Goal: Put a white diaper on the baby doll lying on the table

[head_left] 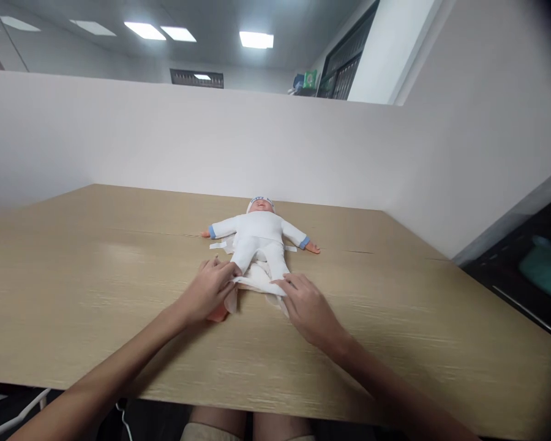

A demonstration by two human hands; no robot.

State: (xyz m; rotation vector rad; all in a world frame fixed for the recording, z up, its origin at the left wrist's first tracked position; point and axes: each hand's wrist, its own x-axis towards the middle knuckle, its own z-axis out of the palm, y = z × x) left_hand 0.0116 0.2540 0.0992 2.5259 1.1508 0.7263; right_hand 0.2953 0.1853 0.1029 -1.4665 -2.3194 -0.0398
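Observation:
A baby doll (259, 226) in a white suit with blue cuffs and a white patterned cap lies on its back, head away from me and arms spread. Under its hips and between its legs lies a white diaper (259, 271), with its pale tabs showing on both sides of the waist. My left hand (211, 283) pinches the left corner of the diaper's near edge, over one leg. At the right corner, my right hand (305, 304) grips the same edge, which is stretched between them. An orange-pink foot of the doll shows below my left hand.
The wooden table (119, 288) meets a white partition (188, 141) behind the doll. At the far right stands a dark rack (523, 269) with something green in it. White cables (25, 413) hang below the near left edge.

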